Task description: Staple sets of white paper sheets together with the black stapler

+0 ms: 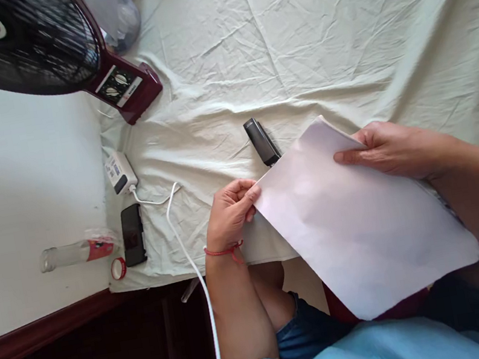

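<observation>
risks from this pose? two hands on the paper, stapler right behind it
1. The white paper sheets are pinched only at two edges by the left hand and right hand; the unsupported lower part overhangs the table edge and could sag or fan apart.
2. The black stapler lies partly hidden behind the paper's corner and might get knocked.
3. The white cable runs beside the left wrist and could snag.

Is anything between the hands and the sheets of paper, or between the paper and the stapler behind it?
Nothing visible. The left hand pinches the near corner of the paper and the right hand grips its far edge. The black stapler lies on the cloth, its near end hidden under the paper's edge.
</observation>
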The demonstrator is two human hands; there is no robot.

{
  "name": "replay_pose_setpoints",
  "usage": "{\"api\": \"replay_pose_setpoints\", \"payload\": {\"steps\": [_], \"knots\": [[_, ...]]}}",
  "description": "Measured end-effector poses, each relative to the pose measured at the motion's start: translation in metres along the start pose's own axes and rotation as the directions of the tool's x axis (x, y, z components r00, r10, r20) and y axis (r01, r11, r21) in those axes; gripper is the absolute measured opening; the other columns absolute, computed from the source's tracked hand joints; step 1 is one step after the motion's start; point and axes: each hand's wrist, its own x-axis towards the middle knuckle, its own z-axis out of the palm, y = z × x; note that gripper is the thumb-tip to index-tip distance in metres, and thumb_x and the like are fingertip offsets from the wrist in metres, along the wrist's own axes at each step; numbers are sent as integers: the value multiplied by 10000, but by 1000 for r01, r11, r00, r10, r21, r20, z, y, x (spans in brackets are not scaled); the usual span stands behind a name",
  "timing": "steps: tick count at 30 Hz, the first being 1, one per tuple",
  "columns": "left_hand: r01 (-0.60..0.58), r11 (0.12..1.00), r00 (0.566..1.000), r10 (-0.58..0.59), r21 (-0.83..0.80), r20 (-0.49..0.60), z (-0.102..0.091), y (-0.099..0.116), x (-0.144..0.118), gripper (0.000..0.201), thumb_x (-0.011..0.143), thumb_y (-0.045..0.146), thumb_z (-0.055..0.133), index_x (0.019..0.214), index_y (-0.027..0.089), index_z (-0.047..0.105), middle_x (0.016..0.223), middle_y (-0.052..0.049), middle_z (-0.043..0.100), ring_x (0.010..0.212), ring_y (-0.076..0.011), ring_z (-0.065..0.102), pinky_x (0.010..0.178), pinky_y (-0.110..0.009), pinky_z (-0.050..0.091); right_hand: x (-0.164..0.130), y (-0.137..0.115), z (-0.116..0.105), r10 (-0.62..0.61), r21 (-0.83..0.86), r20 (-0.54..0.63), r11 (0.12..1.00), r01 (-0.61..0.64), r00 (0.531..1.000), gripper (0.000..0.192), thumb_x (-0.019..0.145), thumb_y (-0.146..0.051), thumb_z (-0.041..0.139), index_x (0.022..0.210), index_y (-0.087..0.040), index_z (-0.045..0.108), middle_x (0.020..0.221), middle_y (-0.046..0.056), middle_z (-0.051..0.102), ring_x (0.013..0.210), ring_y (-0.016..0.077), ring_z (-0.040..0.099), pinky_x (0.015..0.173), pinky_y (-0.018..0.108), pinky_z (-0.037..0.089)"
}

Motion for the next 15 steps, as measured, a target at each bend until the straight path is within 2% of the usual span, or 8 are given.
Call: {"api": "replay_pose_setpoints", "payload": {"steps": [3, 7, 9, 15], "knots": [[-33, 999, 990, 37, 32, -134, 11, -5, 8, 338, 755, 462, 870, 840, 165, 733, 567, 50, 567, 438, -66, 385, 446, -222, 261, 1, -4, 0, 44, -99, -64, 994, -50, 997, 382, 974, -486, 658, 779, -161, 695, 805, 102, 745, 556, 135, 594, 463, 231, 421], [-114, 962, 948, 180, 250, -262, 26, -11, 16, 217, 833, 387, 743, 844, 170, 758, 644, 13, 656, 573, -121, 524, 571, -253, 386, 2, -9, 1, 65, -162, -105, 983, -82, 992, 377, 990, -435, 612, 745, -156, 675, 785, 108, 734, 521, 115, 535, 446, 230, 374], [-131, 935, 922, 237, 331, -306, 31, -13, 19, 199, 864, 359, 709, 870, 170, 770, 688, -1, 686, 631, -137, 568, 620, -262, 411, 0, -12, 2, 89, -131, -116, 986, -104, 989, 367, 996, -414, 599, 746, -155, 672, 790, 113, 740, 521, 114, 548, 450, 227, 384], [-158, 923, 883, 291, 351, -367, 37, -14, 25, 221, 902, 255, 704, 1103, 176, 752, 697, 24, 684, 640, -141, 603, 670, -268, 441, -9, -17, -2, 131, -64, -143, 988, -141, 981, 358, 999, -417, 608, 773, -149, 680, 802, 137, 758, 529, 141, 607, 451, 236, 417]]}}
